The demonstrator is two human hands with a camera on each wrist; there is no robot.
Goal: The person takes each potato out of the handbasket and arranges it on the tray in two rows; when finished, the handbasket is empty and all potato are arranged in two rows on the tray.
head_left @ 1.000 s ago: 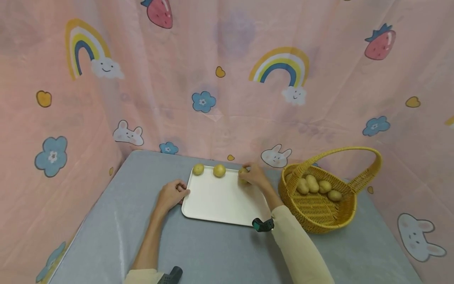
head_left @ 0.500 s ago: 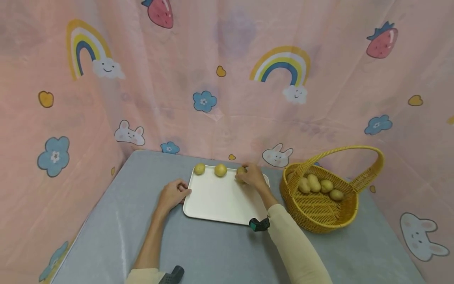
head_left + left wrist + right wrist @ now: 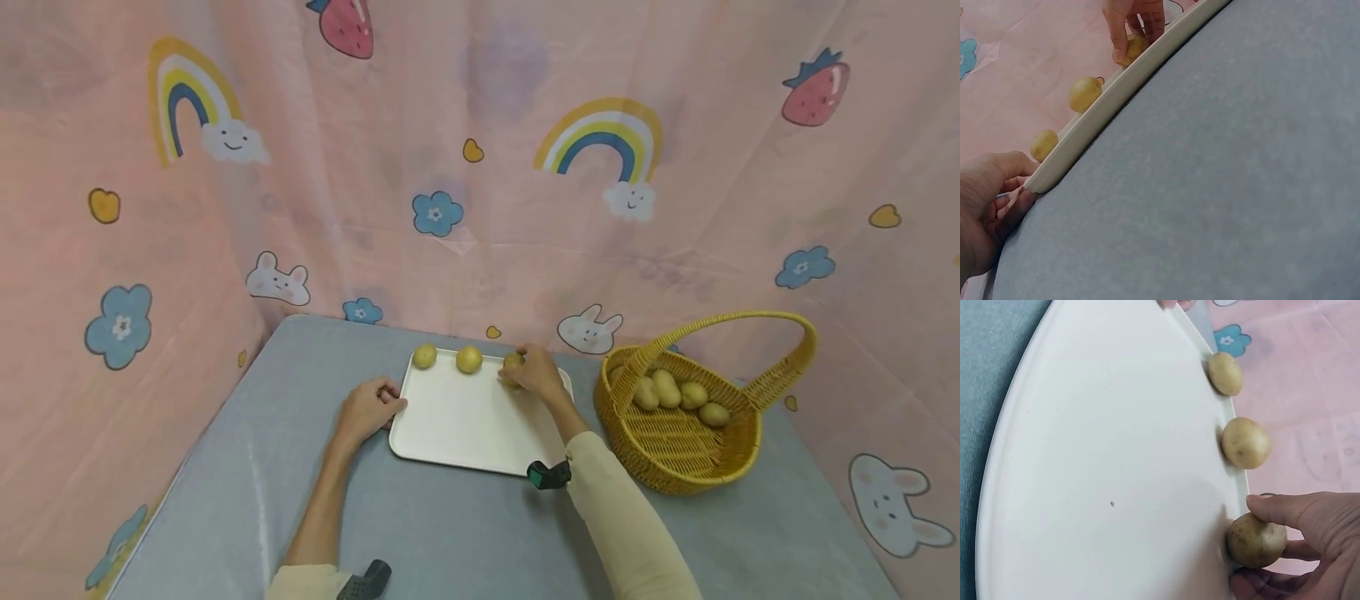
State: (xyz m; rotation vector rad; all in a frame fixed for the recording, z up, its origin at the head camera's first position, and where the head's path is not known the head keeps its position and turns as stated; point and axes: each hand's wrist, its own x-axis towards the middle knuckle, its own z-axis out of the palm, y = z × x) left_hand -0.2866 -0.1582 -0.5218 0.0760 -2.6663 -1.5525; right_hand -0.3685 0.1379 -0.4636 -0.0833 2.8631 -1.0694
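Observation:
My right hand (image 3: 538,373) pinches a potato (image 3: 1256,541) between thumb and fingers at the far edge of a white tray (image 3: 465,425), towards its right corner. The potato seems to touch the tray. Two more potatoes sit along that far edge: one near the middle (image 3: 468,359) and one at the far left corner (image 3: 424,356). At the tray's left side my left hand (image 3: 367,408) grips the rim, thumb on top and fingers curled by the outer edge, as the left wrist view shows.
Right of the tray stands a yellow wicker basket (image 3: 618,429) with a tall arched handle, holding several potatoes (image 3: 665,388) towards its back. A grey cloth covers the table (image 3: 450,533). Behind it hangs a pink patterned curtain (image 3: 495,250).
My right hand has shifted slightly left along the far edge with the potato, then stays nearly still. The left hand keeps its place on the tray.

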